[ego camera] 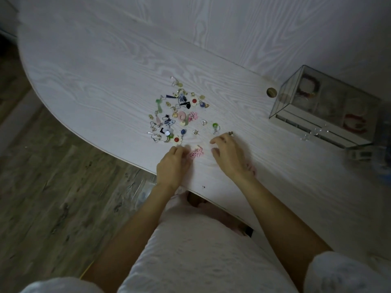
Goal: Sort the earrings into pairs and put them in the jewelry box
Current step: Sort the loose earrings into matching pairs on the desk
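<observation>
Dozens of loose earrings (179, 115) sit in one heap mid-table, none paired yet as far as I can tell. Landmark: that heap.

Left hand (173, 163) is on the near side of the heap, fingers curled at its edge, next to a pink knot earring (196, 153) lying apart from the pile. Can't tell if the fingertips are actually pinching it or just touching the table. Right hand (228, 155) is near-right of the heap, fingers loosely bent, palm down, nothing visibly held. Something pink shows under its wrist, too hidden to name.

A second pink knot earring (193, 115) is inside the heap, right side. Likely match.

Jewelry box (325, 111) is far right of the heap, against the wall, glass lid looks closed, some items already inside.

Risks:
- Hooks tangle in the heap; pulling one piece drags neighbours.
- Table edge (131, 161) curves in just near-left of the heap, close to my left hand. A sweep toward me rolls small studs onto the floor.
- Dim light, small parts: mismatched pairs likely, esp. the blue beads.
- Box not visibly open: carrying a pair there one-handed invites a drop.
</observation>
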The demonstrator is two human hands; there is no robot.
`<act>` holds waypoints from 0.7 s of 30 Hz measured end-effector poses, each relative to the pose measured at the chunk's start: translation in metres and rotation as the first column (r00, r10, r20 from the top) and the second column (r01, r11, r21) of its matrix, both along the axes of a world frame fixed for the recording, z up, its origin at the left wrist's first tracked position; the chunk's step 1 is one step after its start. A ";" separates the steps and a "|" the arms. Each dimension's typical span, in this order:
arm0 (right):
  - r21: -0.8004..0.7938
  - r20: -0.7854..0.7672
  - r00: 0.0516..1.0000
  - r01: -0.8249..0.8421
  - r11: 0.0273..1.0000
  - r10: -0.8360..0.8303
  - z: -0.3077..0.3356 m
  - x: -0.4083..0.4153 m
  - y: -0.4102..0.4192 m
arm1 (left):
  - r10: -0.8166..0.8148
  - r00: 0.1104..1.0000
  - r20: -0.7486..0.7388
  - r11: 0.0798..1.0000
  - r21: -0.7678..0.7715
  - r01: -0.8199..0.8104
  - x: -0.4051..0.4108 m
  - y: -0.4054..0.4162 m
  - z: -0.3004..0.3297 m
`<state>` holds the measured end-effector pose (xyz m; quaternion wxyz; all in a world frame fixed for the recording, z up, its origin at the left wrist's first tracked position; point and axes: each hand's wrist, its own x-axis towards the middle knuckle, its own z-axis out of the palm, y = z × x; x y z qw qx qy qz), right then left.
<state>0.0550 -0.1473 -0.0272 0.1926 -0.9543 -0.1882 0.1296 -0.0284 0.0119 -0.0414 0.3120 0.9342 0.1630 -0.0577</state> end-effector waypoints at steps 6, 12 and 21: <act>0.047 0.027 0.935 -0.355 0.934 0.354 -0.001 -0.006 0.022 | -0.019 1.000 0.005 1.000 0.008 0.019 0.002 0.005 -0.001; 0.128 0.029 0.988 -0.157 0.979 0.154 -0.006 0.010 0.014 | -0.026 0.999 -0.037 0.999 0.025 0.027 0.007 0.007 0.003; 0.094 0.147 0.975 -0.180 0.979 0.165 0.015 0.055 0.049 | 0.036 0.997 -0.063 0.999 0.040 -0.033 0.006 0.018 0.005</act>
